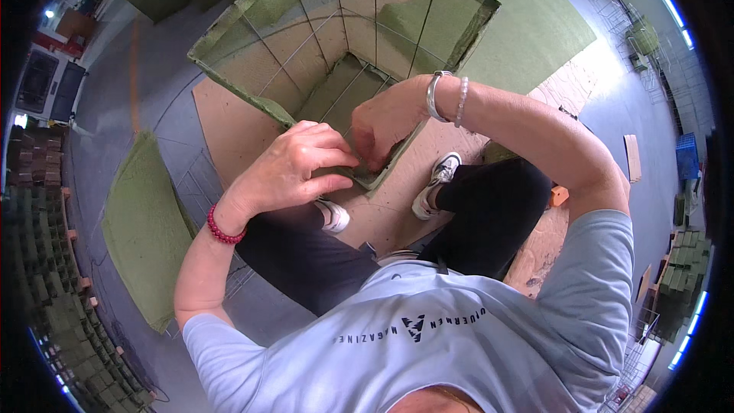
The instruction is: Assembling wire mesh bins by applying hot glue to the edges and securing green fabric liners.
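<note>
An open-topped wire-grid box (342,11) with green felt-like sheet folded along its edges stands between my feet. At its near corner my left hand (298,164) is curled, thumb and forefinger at either side of the green edge. Just right of it, my right hand (386,122) is bent down inside the corner with its fingers closed. What its fingertips hold is hidden behind the hand. Thin wires cross the box's sides, and a green panel (344,95) shows at the bottom.
Tan boards (222,126) lie under the box. A large green sheet (535,27) is spread at the far right, and another green piece (145,237) leans at left. Green stacks (53,283) line the left side; wire grids (657,76) stand far right.
</note>
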{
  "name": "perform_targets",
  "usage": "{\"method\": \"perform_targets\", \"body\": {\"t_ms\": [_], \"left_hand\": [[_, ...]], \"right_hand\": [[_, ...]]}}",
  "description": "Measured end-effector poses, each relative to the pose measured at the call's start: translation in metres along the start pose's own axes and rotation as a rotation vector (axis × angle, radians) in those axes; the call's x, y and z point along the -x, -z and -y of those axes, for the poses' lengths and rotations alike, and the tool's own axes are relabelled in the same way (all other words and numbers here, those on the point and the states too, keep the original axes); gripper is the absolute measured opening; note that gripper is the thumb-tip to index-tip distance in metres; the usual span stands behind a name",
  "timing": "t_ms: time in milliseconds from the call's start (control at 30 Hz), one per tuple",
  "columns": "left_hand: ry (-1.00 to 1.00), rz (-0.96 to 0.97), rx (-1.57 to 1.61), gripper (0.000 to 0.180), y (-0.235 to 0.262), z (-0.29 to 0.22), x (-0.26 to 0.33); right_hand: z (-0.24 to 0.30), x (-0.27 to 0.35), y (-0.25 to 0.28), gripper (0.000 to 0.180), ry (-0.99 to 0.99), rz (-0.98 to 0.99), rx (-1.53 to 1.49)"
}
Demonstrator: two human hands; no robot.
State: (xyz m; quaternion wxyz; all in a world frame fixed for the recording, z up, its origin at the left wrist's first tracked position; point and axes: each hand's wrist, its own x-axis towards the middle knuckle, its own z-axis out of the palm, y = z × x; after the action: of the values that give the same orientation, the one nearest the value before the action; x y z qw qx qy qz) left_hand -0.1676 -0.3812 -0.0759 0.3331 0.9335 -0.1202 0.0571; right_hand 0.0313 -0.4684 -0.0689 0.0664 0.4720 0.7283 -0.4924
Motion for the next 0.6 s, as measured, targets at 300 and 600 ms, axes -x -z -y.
{"method": "perform_targets", "body": {"t_ms": [300,600], "left_hand": [[0.023,0.062,-0.07,0.032,-0.002,-0.006,-0.002],[0.065,-0.134,0.034,0.039,-0.01,-0.008,0.005]], "right_hand": [[-0.002,-0.01,-0.001,0.034,-0.048,0.078,0.037],[0.009,0.034,0.014,0.026,-0.034,-0.524,-0.102]]}}
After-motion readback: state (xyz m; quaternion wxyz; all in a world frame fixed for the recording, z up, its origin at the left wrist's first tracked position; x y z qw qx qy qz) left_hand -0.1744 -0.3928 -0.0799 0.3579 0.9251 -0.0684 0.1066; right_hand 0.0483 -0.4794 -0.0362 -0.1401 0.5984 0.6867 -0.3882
